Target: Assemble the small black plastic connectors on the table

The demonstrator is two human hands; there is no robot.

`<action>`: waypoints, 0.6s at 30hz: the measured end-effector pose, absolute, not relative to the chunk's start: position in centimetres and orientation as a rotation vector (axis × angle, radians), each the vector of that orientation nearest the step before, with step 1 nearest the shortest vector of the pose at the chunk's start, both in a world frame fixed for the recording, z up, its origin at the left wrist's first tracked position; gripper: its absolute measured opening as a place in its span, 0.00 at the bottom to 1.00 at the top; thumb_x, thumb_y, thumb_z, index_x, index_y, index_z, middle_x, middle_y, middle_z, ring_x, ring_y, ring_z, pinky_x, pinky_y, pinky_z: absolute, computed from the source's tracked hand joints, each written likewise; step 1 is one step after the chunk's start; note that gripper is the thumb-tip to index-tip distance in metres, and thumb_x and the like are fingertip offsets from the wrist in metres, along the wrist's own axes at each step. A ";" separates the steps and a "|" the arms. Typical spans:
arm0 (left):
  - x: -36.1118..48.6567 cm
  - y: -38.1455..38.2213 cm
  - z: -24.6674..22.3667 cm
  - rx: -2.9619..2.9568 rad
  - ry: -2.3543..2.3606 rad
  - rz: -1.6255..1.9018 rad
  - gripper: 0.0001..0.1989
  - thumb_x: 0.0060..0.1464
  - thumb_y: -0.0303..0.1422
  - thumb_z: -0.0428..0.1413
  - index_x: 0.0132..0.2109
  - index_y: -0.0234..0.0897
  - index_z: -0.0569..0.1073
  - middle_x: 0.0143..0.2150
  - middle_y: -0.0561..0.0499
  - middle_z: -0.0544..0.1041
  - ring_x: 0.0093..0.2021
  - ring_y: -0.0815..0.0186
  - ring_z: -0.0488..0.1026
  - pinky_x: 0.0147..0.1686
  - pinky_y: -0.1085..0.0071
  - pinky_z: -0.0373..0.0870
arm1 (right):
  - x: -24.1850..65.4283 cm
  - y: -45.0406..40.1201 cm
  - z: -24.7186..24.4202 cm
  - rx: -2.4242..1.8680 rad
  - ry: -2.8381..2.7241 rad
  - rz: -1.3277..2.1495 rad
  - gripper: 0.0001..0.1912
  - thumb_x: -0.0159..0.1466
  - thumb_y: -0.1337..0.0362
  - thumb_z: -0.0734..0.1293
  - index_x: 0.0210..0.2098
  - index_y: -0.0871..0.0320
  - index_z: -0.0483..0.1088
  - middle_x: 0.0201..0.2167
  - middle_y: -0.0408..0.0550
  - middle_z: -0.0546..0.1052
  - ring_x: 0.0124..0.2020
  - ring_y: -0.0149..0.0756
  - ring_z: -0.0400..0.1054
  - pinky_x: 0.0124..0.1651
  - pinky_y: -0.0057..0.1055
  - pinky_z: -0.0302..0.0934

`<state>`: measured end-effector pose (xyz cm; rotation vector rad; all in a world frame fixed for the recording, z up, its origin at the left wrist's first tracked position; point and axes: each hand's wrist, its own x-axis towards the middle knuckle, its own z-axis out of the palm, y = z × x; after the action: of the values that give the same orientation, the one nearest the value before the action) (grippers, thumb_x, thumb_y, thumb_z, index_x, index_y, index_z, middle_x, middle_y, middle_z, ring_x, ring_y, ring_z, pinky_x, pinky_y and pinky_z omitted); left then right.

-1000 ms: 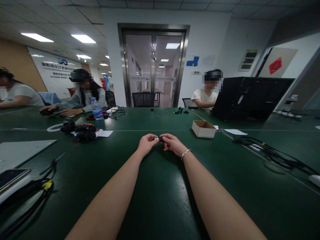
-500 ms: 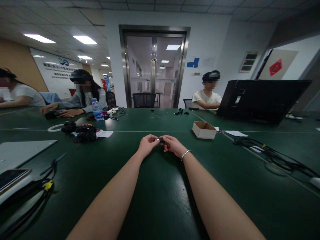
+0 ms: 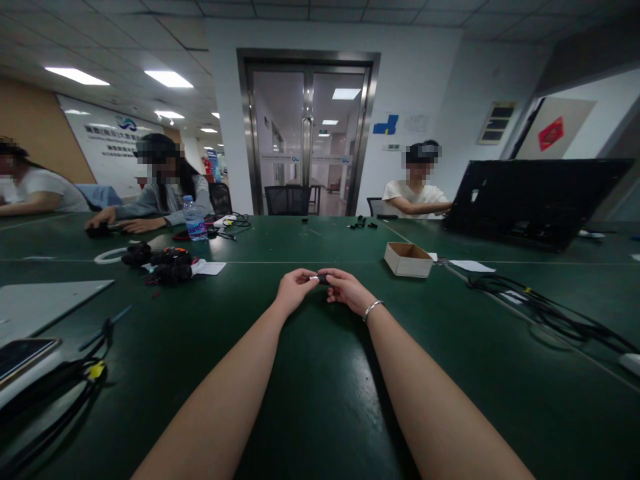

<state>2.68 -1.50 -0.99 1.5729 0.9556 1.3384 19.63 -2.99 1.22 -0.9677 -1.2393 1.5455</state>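
Above the green table, my left hand (image 3: 297, 291) and my right hand (image 3: 347, 290) meet fingertip to fingertip. Between them lies a small black piece with a silvery end (image 3: 323, 279), perhaps a USB stick, though it is too small to be sure. The left fingers pinch its silvery end. Thumb and index finger of the right hand close on the black part, while its other fingers curl below. Part of the piece is hidden by the fingertips.
An open cardboard box (image 3: 407, 260) stands right of my hands. Black cables (image 3: 555, 320) lie farther right, near a monitor (image 3: 535, 203). To the left are a bundle of black parts (image 3: 167, 263), a water bottle (image 3: 195, 220) and a phone (image 3: 25, 357). Several people sit across the table.
My right fingers have shifted slightly on the small black piece; my left hand stays put. The person at the right has reached toward the monitor, which has moved a little to the right.
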 end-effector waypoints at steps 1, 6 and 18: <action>2.7 -1.4 -1.0 1.576 0.957 1.344 0.12 0.43 0.34 0.62 0.37 0.33 0.75 0.33 0.46 0.77 0.35 0.63 0.74 0.38 0.68 0.71 | 19.6 -3.0 1.3 -0.969 -1.238 1.547 0.09 0.65 0.72 0.61 0.43 0.58 0.69 0.24 0.42 0.68 0.19 0.26 0.62 0.24 0.25 0.68; 2.7 -1.4 -1.1 1.574 0.972 1.369 0.12 0.43 0.35 0.62 0.36 0.33 0.76 0.32 0.46 0.77 0.34 0.64 0.74 0.37 0.68 0.71 | 19.5 -3.0 1.2 -0.968 -1.211 1.546 0.07 0.67 0.68 0.61 0.43 0.60 0.67 0.28 0.45 0.70 0.20 0.26 0.63 0.25 0.26 0.68; 2.7 -1.1 -1.3 1.547 0.969 1.370 0.14 0.41 0.36 0.63 0.36 0.33 0.76 0.32 0.46 0.78 0.33 0.63 0.75 0.37 0.67 0.71 | 19.6 -3.0 1.2 -0.964 -1.227 1.537 0.09 0.65 0.73 0.60 0.44 0.58 0.66 0.27 0.42 0.67 0.20 0.25 0.63 0.25 0.26 0.69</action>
<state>2.66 -1.11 -1.32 1.5467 0.9687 1.3703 19.60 -3.01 1.23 -0.9638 -1.2270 1.5371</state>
